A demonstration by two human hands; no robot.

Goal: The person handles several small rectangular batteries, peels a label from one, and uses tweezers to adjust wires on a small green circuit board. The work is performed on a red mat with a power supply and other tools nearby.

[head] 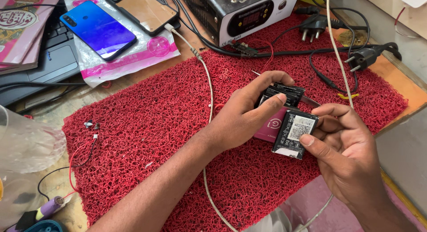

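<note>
Gripped in the left hand (242, 118), thumb and forefinger pinched along its top edge: a small black electronic part (284, 93), raised above the red mat (147, 121), probably so the work stays close to the eyes and off the loopy surface. Clamped between thumb and fingers of the right hand (344, 147): a flat black phone battery (296, 133), tilted label-up, corner resting against a pink card (270, 127) tucked beneath both hands. Poking out between the hands, a thin metal blade (311, 101), perhaps tweezers or a knife; hard to tell which hand steers it.

Battery rectangular, matte black, with a white sticker carrying a square code and fine print; edges look a little worn. Hovering over the right half of the mat, near the table's front edge.

Farther back, a black-and-white power supply (242, 9) with a red display, black plugs (342, 40) sprawled beside it. At upper left, a blue phone (98, 29) lying on a plastic bag, another phone with a brown back (142, 9) next to it. White cable (207, 80) running across the mat; loose red wire (82, 152) at its left edge.
</note>
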